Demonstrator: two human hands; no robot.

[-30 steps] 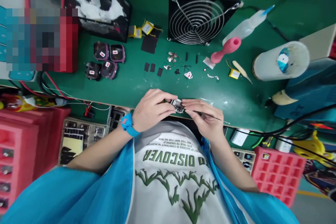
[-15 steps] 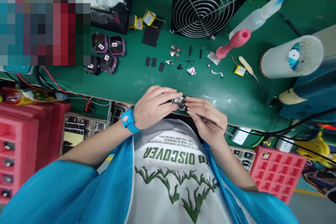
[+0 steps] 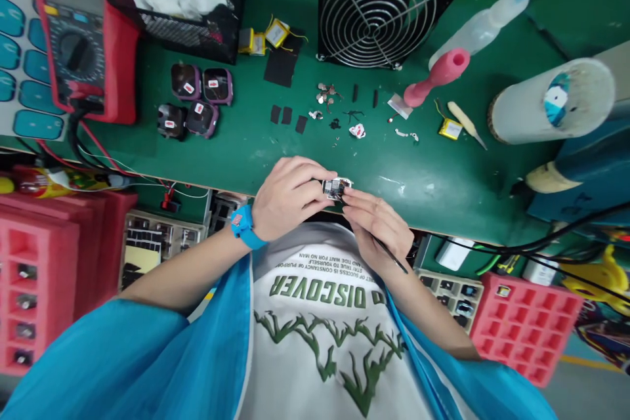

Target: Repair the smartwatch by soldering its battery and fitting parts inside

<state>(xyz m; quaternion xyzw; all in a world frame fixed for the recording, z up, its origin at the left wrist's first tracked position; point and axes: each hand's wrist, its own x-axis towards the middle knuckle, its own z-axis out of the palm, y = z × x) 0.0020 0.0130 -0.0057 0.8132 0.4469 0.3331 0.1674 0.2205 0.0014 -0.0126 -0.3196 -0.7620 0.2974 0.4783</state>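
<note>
Near the front edge of the green table (image 3: 236, 161), a small electronic device (image 3: 335, 188) with a pale rim and dark inner parts is pinched in the fingers of my left hand (image 3: 290, 197). A blue band circles that wrist. My right hand (image 3: 378, 226) is closed around a thin dark tool (image 3: 391, 256), its fingertips touching the device's right side. The tool's tip is hidden at the fingers. Beyond my hands lie small loose parts (image 3: 327, 97), a white piece with a red mark (image 3: 357, 131) and black pads (image 3: 286, 115).
A fan (image 3: 377, 13) stands at the back, a mesh basket (image 3: 197, 29) and red multimeter (image 3: 121, 65) at left. Right are a pink-handled item (image 3: 436, 77), a clear bottle (image 3: 485, 29), a small battery (image 3: 449, 128) and a white cylinder (image 3: 531, 105). Red foam trays (image 3: 529, 321) sit below.
My right hand has shifted slightly left and turned, and the tool's rear end now points lower right. The device sits slightly higher and its inside shows more.
</note>
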